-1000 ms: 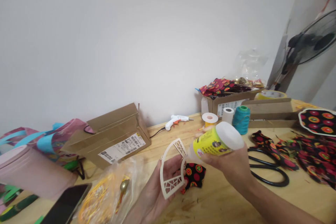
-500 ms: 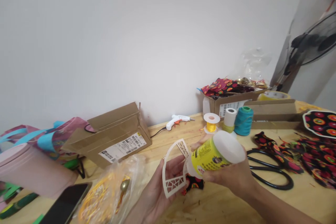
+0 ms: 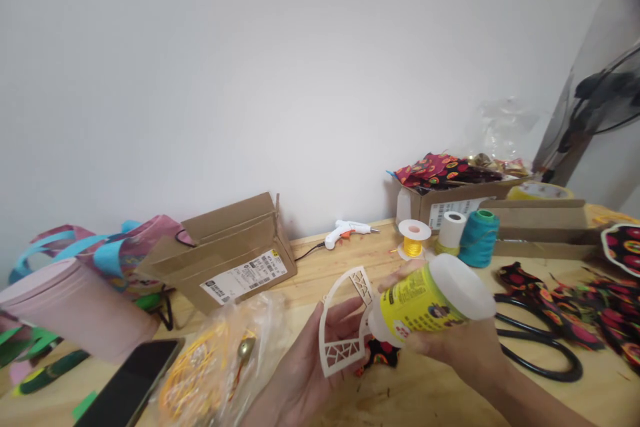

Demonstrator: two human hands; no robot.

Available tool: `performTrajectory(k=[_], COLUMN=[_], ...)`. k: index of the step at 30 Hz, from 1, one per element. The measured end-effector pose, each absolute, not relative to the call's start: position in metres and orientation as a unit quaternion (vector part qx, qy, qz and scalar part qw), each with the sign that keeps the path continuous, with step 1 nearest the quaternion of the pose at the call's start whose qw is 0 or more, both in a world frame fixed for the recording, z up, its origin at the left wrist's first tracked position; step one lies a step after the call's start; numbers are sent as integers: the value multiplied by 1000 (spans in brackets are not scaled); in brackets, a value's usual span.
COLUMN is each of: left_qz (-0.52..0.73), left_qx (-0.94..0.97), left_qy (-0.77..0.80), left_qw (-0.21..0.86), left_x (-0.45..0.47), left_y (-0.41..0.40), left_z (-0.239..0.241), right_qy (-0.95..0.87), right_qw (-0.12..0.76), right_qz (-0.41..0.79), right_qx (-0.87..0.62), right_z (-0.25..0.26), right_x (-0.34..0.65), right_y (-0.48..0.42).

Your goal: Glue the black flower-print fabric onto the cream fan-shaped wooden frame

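My left hand holds a pale fan-shaped frame with cut-out lattice ends, its fingers behind the frame. Wrapped round a white glue bottle with a yellow label is my right hand. The bottle is tipped on its side, its narrow end down and to the left against or very near the frame's inner edge; I cannot tell if they touch. Below the bottle, a scrap of dark patterned fabric lies on the wooden table.
Behind the hands lie a white glue gun, a yellow thread spool and a teal thread cone. Black-handled scissors are at right. Left are a cardboard box, a plastic bag of cords and a phone.
The camera has turned slightly left, so the scene sits farther right. Both hands keep their grips, and the bottle stays tipped at the frame's inner edge.
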State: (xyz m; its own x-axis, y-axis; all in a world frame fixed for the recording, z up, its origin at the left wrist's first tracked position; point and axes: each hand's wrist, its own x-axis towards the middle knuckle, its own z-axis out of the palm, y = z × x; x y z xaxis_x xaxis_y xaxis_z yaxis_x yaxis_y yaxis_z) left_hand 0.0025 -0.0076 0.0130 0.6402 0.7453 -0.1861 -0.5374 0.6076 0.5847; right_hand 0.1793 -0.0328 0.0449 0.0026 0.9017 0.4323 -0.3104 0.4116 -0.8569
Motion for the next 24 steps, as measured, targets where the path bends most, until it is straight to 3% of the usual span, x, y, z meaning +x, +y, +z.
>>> performTrajectory(k=[24], left_qz=[415], left_qx=[219], left_qy=[243], left_qw=[849], left_x=[10], left_y=[-7], left_z=[15], right_qy=[-579], right_qw=[603], right_qz=[458], right_qx=[-301], right_z=[42], right_x=[170], right_y=[-38])
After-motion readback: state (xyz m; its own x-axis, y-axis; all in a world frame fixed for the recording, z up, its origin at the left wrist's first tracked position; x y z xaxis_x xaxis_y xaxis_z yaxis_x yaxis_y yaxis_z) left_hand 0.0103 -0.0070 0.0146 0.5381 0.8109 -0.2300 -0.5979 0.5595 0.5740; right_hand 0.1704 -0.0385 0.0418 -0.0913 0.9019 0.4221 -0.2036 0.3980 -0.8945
